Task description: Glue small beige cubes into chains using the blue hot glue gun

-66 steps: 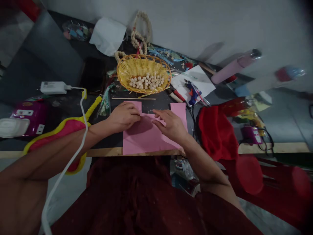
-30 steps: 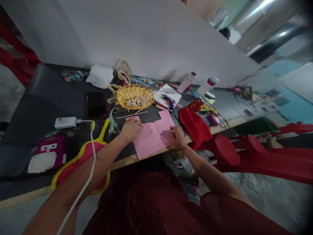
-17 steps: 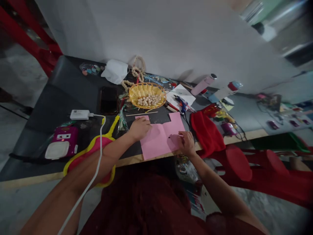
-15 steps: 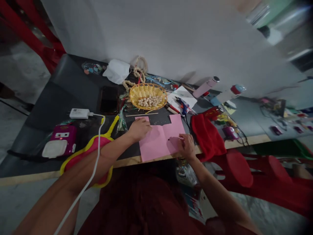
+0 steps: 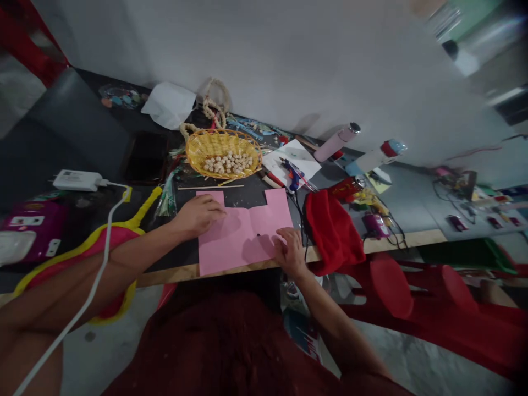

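Pink paper (image 5: 231, 242) with a notch cut in its top edge and a crease down the middle lies at the table's front edge. My left hand (image 5: 202, 213) rests on its upper left part, fingers stretched out flat. At the paper's right edge is my right hand (image 5: 291, 252), its fingers bent but apart, with no held thing visible between them. A small dark spot (image 5: 258, 235) shows on the paper left of these fingers; whether it is a mark or a pen tip I cannot tell. Behind the paper lies a thin stick (image 5: 211, 187).
A yellow wicker basket (image 5: 223, 137) holds small pale pieces. Right of it are a blue glue gun (image 5: 293, 175), white paper (image 5: 303, 157), a pink bottle (image 5: 336, 143) and red cloth (image 5: 332, 231). To the left are a phone (image 5: 146, 158), a white charger (image 5: 78, 180) and its cable (image 5: 108, 236).
The view has shifted, so the table's things sit further left. The light-coloured slim thing in my right fingers no longer shows, and those fingers look looser. My left hand stays on the paper.
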`<state>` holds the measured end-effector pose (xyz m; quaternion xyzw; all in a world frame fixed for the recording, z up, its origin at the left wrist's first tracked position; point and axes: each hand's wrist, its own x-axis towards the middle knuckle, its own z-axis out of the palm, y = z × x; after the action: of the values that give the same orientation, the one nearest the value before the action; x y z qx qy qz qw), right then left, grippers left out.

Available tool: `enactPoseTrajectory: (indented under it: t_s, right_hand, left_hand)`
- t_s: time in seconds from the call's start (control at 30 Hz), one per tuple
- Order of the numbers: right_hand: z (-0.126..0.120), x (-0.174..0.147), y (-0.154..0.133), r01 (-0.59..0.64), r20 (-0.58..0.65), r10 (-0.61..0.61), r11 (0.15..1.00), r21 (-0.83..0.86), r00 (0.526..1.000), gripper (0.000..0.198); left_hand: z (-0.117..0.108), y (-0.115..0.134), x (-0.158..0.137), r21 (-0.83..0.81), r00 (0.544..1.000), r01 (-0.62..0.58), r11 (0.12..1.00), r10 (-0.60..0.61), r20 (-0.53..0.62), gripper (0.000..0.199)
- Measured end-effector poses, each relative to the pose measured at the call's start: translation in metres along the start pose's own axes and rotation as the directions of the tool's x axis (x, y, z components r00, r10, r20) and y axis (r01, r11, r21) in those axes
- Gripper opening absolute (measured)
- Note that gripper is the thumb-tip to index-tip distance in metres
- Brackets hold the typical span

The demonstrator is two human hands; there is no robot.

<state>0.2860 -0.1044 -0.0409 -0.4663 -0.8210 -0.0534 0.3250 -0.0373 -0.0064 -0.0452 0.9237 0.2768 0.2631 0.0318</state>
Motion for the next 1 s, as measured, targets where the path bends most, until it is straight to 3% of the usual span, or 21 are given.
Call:
enactPoseTrajectory:
  t_s: [0.43, 0.57, 0.77, 0.87, 1.0]
  right_hand:
    - [-0.001, -0.002, 0.002, 0.04, 0.023, -0.041, 0.999, 0.016, 0.999, 0.044]
    - [-0.008, 0.002, 0.001, 0.047, 0.047, -0.05, 0.997, 0.057, 0.998, 0.042]
    - [-0.015, 0.066, -0.008, 0.081, 0.196, -0.115, 0.982, 0.173, 0.974, 0.031]
    - [0.003, 0.108, -0.013, 0.063, 0.287, -0.125, 0.975, 0.214, 0.95, 0.031]
    - [0.037, 0.138, -0.017, 0.165, 0.454, -0.213, 0.976, 0.143, 0.865, 0.043]
  left_hand:
    - [-0.005, 0.003, 0.005, 0.037, 0.997, -0.02, 0.999, 0.018, 0.068, 0.029]
    - [-0.008, 0.006, 0.007, 0.041, 0.999, 0.031, 0.999, -0.032, 0.043, 0.029]
    - [-0.012, 0.01, 0.009, 0.036, 1.0, 0.026, 0.999, -0.026, 0.011, 0.027]
    - [-0.015, 0.012, 0.009, 0.05, 0.998, 0.028, 0.998, -0.031, 0.058, 0.024]
    - [-0.016, 0.013, 0.009, 0.067, 0.996, 0.029, 0.997, -0.035, 0.083, 0.018]
